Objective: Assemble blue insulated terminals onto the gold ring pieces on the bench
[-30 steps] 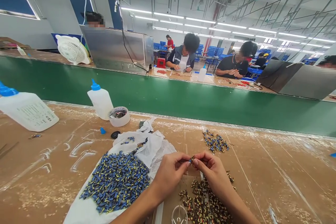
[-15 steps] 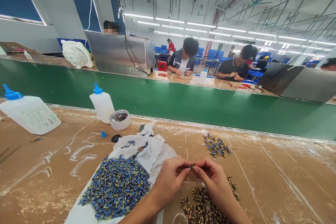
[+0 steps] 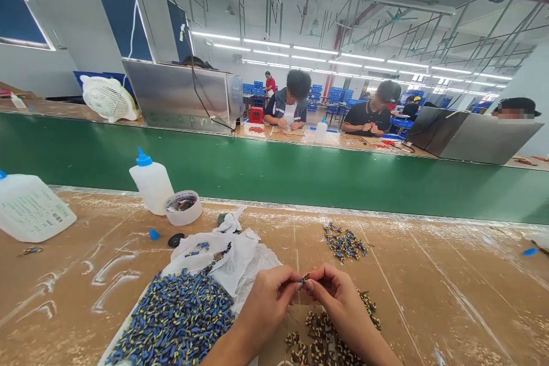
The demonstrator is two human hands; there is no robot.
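My left hand (image 3: 268, 303) and my right hand (image 3: 338, 297) meet above the near table, thumbs and fingertips pinched together. Between them is a small blue, dark and yellowish piece (image 3: 304, 279), mostly covered by the fingers; its exact kind is too small to make out. Left of my left hand spreads a large heap of small blue-and-yellow pieces (image 3: 175, 320) on white sheeting (image 3: 249, 271). Under and beside my right hand lie many dark brown and cream curved pieces (image 3: 319, 331). A smaller pile of blue, dark and cream pieces (image 3: 345, 243) sits beyond my right hand.
At the back left stand two white bottles with blue caps, a slim one (image 3: 152, 186) and a wide one (image 3: 32, 209), beside a tape roll (image 3: 183, 209). A green belt (image 3: 257, 174) runs across behind the table. Several co-workers sit opposite, near metal boxes (image 3: 180, 97).
The view has shifted slightly, so the table's things appear lower and farther left. Both hands keep the same pinch on the small piece.
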